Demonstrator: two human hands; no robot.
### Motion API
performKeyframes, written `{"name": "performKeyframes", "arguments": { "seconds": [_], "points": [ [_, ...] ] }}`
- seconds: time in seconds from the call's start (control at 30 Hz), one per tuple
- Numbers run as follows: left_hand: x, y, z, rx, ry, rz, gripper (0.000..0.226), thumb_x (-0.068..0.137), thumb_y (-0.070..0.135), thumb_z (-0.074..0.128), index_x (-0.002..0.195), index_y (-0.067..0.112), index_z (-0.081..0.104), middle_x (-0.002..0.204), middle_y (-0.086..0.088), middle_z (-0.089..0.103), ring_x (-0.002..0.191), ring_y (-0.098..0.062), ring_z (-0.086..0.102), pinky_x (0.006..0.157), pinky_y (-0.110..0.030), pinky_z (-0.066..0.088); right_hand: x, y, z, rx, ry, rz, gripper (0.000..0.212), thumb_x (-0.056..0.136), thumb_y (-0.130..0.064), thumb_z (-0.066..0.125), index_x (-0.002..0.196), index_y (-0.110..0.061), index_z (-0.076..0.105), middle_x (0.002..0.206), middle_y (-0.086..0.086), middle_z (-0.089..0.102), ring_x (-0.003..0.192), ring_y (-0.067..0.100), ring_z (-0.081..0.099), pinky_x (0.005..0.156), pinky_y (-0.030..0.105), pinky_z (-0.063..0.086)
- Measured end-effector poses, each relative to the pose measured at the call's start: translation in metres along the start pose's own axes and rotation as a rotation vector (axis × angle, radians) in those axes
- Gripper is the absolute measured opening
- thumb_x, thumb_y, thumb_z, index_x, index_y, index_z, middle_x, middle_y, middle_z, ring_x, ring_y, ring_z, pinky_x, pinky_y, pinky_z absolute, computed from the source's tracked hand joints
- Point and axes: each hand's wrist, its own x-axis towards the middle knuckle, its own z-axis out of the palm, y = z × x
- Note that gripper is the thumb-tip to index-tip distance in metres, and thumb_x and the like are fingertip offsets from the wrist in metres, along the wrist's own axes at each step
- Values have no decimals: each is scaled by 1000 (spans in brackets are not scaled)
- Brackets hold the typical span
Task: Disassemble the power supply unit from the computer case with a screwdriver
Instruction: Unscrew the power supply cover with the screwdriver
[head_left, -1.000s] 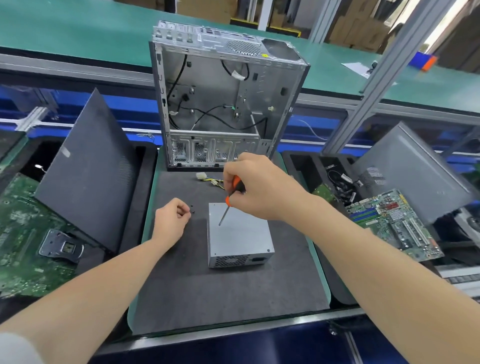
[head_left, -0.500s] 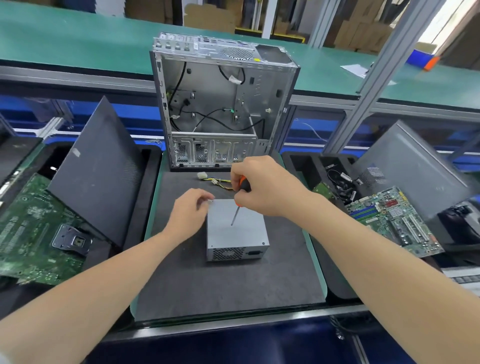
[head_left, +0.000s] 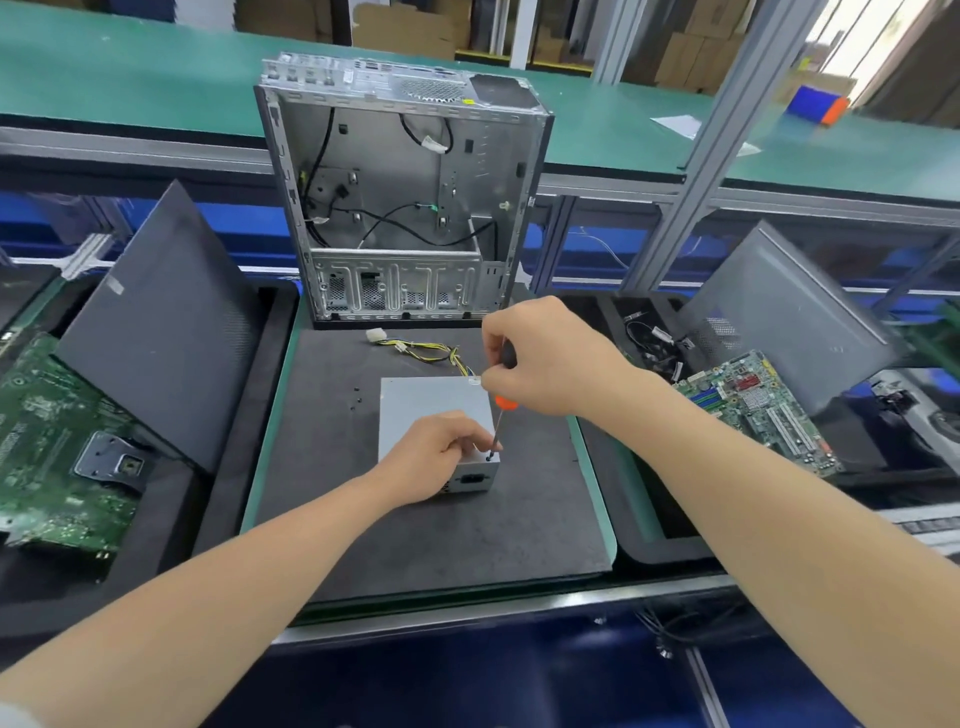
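The grey power supply unit (head_left: 421, 400) lies flat on the dark mat (head_left: 426, 525), its cable bundle (head_left: 426, 353) trailing toward the open computer case (head_left: 400, 197) standing behind it. My right hand (head_left: 545, 358) grips an orange-and-black screwdriver (head_left: 503, 384) held nearly upright, its tip on a screw at the unit's near right top corner. My left hand (head_left: 441, 452) rests on the unit's near edge with fingers curled beside the screwdriver shaft, seemingly steadying it. The case interior holds only loose black cables.
Two small black screws (head_left: 356, 395) lie on the mat left of the unit. A dark side panel (head_left: 166, 322) leans over a green motherboard (head_left: 47, 441) at left. At right are another motherboard (head_left: 758, 415), a grey panel (head_left: 789, 312) and a tray with cables (head_left: 654, 343).
My left hand moved right from the mat onto the power supply's near edge. My right hand carried the screwdriver toward me, from the top's middle to the near right corner screw.
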Motion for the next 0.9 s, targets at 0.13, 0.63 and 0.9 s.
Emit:
{"name": "performKeyframes", "arguments": {
  "seconds": [0.13,0.63,0.9],
  "points": [
    [1,-2,3,13,17,-9,61,83,-19,38,108,18,79,107,3,69,94,1,59,84,-8,42,-2,4,3,-4,16,-13,11,78,-21,67,77,-21,56,75,-8,55,90,22,54,70,40,54],
    [2,-3,3,0,-6,-11,57,86,-21,36,104,13,78,110,2,67,102,7,62,94,-4,42,3,9,13,8,12,-15,13,79,-21,67,75,-25,54,76,-9,55,85,24,60,65,35,52],
    [0,-1,3,-45,-8,18,60,83,-24,33,98,21,71,112,-4,69,100,2,67,96,-8,46,4,7,12,4,1,-20,9,78,-19,65,76,-22,57,71,-12,58,81,24,62,64,35,53]
  ]
}}
